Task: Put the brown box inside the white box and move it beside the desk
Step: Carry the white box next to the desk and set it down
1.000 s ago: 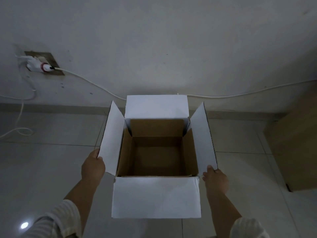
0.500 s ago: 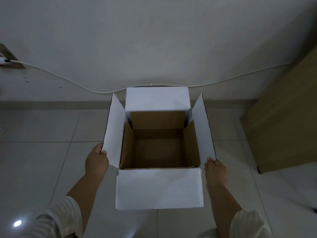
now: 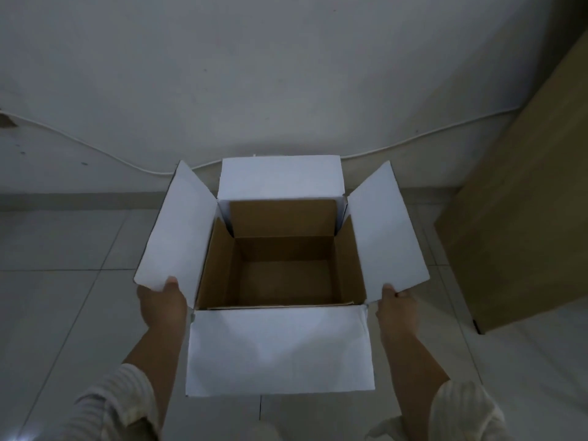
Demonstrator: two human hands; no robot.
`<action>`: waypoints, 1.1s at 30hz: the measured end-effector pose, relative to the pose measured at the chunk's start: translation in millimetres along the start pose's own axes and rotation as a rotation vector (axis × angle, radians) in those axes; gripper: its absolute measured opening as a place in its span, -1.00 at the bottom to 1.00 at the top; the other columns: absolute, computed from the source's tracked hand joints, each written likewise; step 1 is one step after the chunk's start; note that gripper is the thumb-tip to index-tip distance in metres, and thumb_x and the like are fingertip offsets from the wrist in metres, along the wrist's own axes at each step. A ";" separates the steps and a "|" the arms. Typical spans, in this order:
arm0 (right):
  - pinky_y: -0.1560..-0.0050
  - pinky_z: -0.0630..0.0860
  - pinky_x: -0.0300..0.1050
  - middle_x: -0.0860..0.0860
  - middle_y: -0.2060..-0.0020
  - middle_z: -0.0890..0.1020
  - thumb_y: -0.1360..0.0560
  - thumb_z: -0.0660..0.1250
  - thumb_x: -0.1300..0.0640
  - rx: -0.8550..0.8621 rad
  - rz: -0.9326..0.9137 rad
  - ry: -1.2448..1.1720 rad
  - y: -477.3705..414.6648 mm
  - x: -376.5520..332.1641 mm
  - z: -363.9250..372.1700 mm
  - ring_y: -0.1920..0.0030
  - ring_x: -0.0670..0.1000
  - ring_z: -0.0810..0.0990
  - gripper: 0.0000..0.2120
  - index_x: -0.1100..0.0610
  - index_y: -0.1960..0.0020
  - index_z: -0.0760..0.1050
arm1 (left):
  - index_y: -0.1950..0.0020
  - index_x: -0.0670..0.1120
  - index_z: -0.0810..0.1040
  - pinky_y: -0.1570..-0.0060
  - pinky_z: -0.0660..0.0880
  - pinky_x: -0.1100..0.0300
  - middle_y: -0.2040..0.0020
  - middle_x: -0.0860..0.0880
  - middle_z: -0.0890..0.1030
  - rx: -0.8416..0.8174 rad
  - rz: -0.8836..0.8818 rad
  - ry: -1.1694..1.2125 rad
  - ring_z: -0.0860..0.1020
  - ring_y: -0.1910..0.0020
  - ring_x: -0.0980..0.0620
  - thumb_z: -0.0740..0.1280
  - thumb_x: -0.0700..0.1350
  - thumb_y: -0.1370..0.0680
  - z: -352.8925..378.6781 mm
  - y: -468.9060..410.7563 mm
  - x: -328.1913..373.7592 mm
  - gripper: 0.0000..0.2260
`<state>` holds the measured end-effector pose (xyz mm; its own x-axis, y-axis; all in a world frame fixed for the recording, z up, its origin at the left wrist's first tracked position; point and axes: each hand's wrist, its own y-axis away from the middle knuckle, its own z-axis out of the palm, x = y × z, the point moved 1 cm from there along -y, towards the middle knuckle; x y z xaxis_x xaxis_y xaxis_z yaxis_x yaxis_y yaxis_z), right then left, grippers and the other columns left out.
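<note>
White box [image 3: 280,348] carried closer to the wooden desk [image 3: 521,218]. Flaps gripped by left hand [image 3: 160,302] and right hand [image 3: 397,308]. No separate brown box seen inside; setting down remains.

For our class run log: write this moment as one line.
left hand: gripping left flap | right hand: gripping right flap | white box: open, carried, brown-lined | desk: right of box
</note>
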<state>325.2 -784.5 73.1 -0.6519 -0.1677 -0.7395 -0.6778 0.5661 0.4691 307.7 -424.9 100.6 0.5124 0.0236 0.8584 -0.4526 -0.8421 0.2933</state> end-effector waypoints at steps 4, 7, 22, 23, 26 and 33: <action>-0.06 0.41 -0.01 0.27 -0.07 0.60 -0.60 0.11 0.08 -0.053 -0.052 0.132 2.1 25.8 25.1 -0.09 0.24 0.56 -0.66 0.32 -0.14 0.50 | -0.43 -0.25 0.23 -0.29 0.38 -0.07 -0.32 -0.31 0.46 -0.052 -0.025 -0.027 0.47 -0.25 -0.29 0.17 -0.19 -0.61 22.9 7.0 -35.0 -0.60; -0.17 0.41 0.03 0.24 -0.13 0.58 -0.61 0.09 0.05 -0.054 -0.095 0.191 6.3 39.5 35.2 -0.14 0.23 0.55 -0.63 0.29 -0.20 0.49 | -0.44 -0.28 0.21 -0.28 0.37 -0.09 -0.31 -0.32 0.46 -0.063 0.006 -0.060 0.46 -0.26 -0.30 0.12 -0.26 -0.62 27.5 7.8 -47.7 -0.61; 0.24 0.44 -0.52 0.19 -0.18 0.59 -0.59 0.15 0.13 0.004 -0.129 0.274 -7.8 42.0 5.6 -0.14 0.17 0.58 -0.69 0.24 -0.24 0.49 | -0.36 -0.34 0.30 -0.21 0.40 -0.07 -0.27 -0.35 0.49 -0.213 0.179 -0.204 0.47 -0.23 -0.33 0.13 -0.20 -0.63 44.4 22.4 -51.2 -0.66; 0.02 0.49 -0.44 0.15 -0.23 0.57 -0.59 0.16 0.15 0.031 -0.161 0.284 -14.3 42.4 0.8 -0.21 0.13 0.57 -0.68 0.20 -0.30 0.45 | -0.37 -0.32 0.30 -0.23 0.39 -0.07 -0.28 -0.33 0.49 -0.225 0.178 -0.202 0.47 -0.24 -0.33 0.13 -0.19 -0.63 50.0 25.4 -50.7 -0.65; -0.28 0.46 -0.08 0.11 -0.30 0.51 -0.59 0.18 0.18 0.034 -0.208 0.299 -26.2 43.1 -13.3 -0.29 0.10 0.52 -0.64 0.15 -0.37 0.39 | -0.38 -0.29 0.31 -0.23 0.40 -0.07 -0.28 -0.31 0.50 -0.258 0.173 -0.193 0.47 -0.24 -0.32 0.13 -0.16 -0.63 67.5 37.6 -48.7 -0.65; -0.19 0.51 0.00 0.18 -0.21 0.56 -0.59 0.17 0.17 0.101 -0.139 0.167 -54.3 42.6 -44.9 -0.21 0.17 0.56 -0.69 0.23 -0.29 0.45 | -0.39 -0.26 0.29 -0.23 0.40 -0.08 -0.30 -0.29 0.49 -0.296 0.189 -0.197 0.47 -0.24 -0.32 0.13 -0.16 -0.63 105.3 65.7 -41.7 -0.65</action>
<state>318.9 -858.7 37.8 -0.6075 -0.3762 -0.6996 -0.7332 0.6044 0.3116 333.4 -537.9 39.8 0.5168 -0.2448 0.8204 -0.7283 -0.6295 0.2710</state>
